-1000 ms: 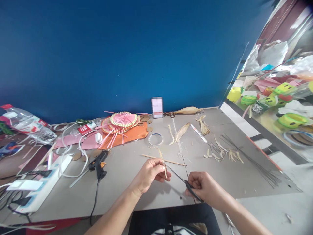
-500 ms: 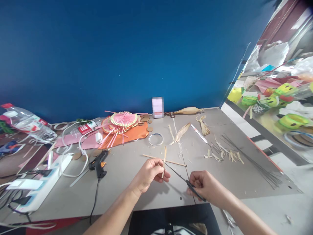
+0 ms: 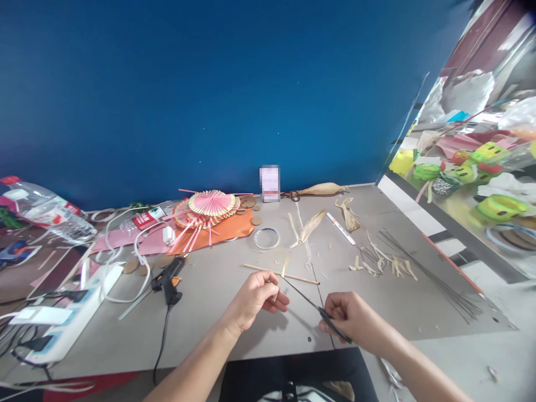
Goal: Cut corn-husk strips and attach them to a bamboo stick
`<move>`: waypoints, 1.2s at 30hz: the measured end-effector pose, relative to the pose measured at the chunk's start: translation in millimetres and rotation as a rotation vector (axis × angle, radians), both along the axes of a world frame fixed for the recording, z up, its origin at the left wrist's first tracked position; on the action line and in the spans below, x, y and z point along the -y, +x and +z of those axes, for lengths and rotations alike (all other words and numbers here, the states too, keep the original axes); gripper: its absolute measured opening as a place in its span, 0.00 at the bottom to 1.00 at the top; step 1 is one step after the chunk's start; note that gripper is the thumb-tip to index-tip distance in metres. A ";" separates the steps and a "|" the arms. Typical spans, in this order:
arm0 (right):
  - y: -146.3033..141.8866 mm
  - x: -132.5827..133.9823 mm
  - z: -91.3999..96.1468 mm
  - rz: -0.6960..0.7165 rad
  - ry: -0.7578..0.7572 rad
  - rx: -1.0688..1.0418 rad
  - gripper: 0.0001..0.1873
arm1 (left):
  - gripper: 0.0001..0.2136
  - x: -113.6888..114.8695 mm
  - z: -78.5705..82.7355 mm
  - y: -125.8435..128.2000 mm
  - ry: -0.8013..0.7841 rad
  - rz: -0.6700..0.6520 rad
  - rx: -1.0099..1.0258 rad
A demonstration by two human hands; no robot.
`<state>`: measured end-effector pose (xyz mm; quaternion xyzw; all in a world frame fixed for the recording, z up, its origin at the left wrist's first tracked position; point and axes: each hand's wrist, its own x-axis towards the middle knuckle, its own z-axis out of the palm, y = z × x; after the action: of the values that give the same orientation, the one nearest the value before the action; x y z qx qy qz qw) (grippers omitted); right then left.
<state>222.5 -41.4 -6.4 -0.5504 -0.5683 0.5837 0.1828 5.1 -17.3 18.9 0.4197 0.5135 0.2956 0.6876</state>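
Note:
My left hand (image 3: 264, 291) is closed in a pinch on a short pale strip of dried husk (image 3: 275, 294). A second piece of husk strip (image 3: 286, 264) tilts away just above the fingers, by the tips of the scissors. My right hand (image 3: 345, 318) grips the dark scissors (image 3: 324, 315), whose narrow blades point up and left to the strip. The blades look closed together. Behind the left fingers a thin wooden stick (image 3: 301, 277) lies across the table.
On the left are a glue gun (image 3: 168, 282), a white power strip (image 3: 79, 312) and cables. Pink paper fans (image 3: 213, 204) lie at the back. Husk scraps (image 3: 404, 267), a marker (image 3: 340, 229) and thin wires (image 3: 431, 273) lie to the right. A blue wall (image 3: 251, 100) stands behind.
The husk strip, one upright piece before, is now in two at the scissors. Its upper piece leans right and has dropped slightly; the lower piece stays in my left hand, which shifted slightly left.

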 end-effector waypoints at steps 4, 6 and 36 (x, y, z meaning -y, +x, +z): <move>-0.4 -0.9 4.4 0.010 0.007 0.046 0.17 | 0.04 -0.7 -4.8 -2.0 0.008 0.041 -0.026; -1.1 -1.1 4.9 0.007 0.009 0.057 0.17 | 0.04 -0.5 -6.2 -2.2 0.011 0.073 -0.036; 1.8 -5.2 36.3 0.195 0.468 0.678 0.09 | 0.03 -0.9 -10.4 -8.2 0.217 0.047 -0.223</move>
<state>224.2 -36.2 29.9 -0.5985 -0.7629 0.2394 0.0496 -3.1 -16.4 8.5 0.5095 0.5614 0.3168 0.5699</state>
